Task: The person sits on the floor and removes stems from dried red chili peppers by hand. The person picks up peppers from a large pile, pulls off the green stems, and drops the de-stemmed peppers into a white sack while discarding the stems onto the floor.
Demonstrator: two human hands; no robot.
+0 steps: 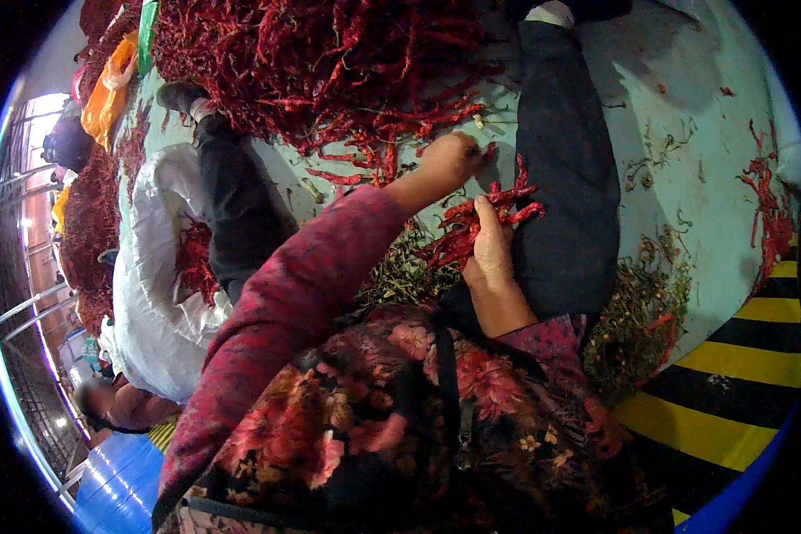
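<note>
My right hand [492,243] holds a bunch of dried red chili peppers [460,227], with the thumb laid across the top of them. Just beyond it, my left hand [448,161] is curled in a fist, slightly blurred. A single red chili [488,153] pokes out at its fingers, which are partly hidden. Both hands are between my outstretched legs, the right hand beside my right leg [564,167]. Below the hands lies a heap of greenish stems [400,270]. A large pile of dried red chilies [320,60] spreads out ahead, loose ones at its near edge.
A white woven sack [150,300] with chilies at its mouth lies beside my left leg [240,200]. More stems [634,320] are heaped on the right, near yellow-and-black floor stripes [721,387]. Other chili piles [90,227], an orange bag [110,87] and a person [130,404] are at left.
</note>
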